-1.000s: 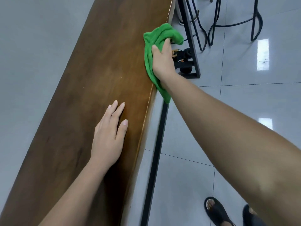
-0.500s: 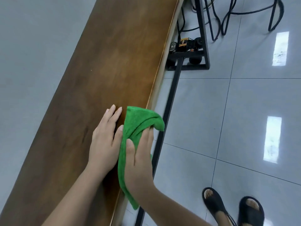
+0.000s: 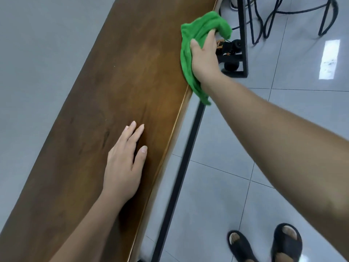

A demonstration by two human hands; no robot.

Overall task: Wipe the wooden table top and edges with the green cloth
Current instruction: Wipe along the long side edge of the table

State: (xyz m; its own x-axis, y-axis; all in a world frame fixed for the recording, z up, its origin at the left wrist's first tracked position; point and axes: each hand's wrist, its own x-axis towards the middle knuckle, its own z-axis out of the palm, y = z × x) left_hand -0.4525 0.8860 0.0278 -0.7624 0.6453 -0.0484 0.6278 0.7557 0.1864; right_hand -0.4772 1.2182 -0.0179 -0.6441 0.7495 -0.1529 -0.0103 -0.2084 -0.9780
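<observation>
The floor is made of big, shiny grey tiles. Thin black stool legs stand on it. A small toy car with black wheels sits near the stool legs. A bright patch of light shines on a tile near them too.

Indoor workroom, possibly a lab: glossy grey tiled floor, long narrow wooden table on black metal frame, metal stool legs, small wheeled device on the floor past the table's right edge.

— Lighting?
— Bright, even. Two white glare patches on the glossy grey floor tiles; soft shadow beside the left hand on the long brown wooden table top.
— Sharpness?
— Black metal floor rail motion-smeared; rest adequately sharp.
</observation>
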